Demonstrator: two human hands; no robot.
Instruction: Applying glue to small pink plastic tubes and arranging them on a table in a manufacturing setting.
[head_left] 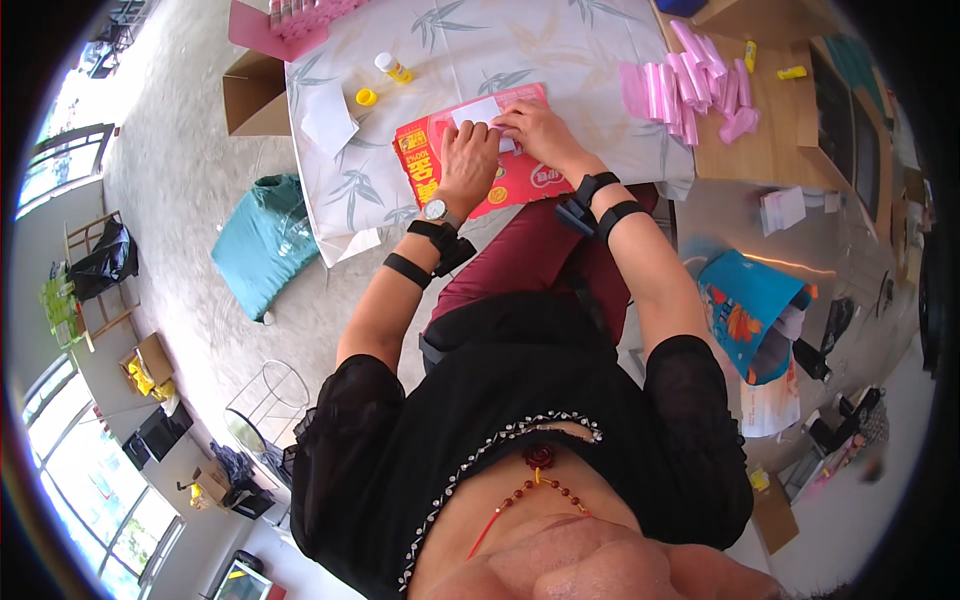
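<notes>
At the near edge of the white leaf-patterned tablecloth (590,65), the left hand (468,162) lies palm-down, fingers extended, against a small white paper (477,111) on a red-and-yellow printed sheet (515,188); whether the right hand (538,132), fingers bent, grips it cannot be determined. Uneven finger pressure could skew or crease the paper.

Black top (510,385), sheer sleeves (345,440), beaded trim (447,480); maroon trousers (500,262); red-bead necklace (518,490), rose pendant (539,456); silver watch (435,210), black forearm straps (408,269).
</notes>
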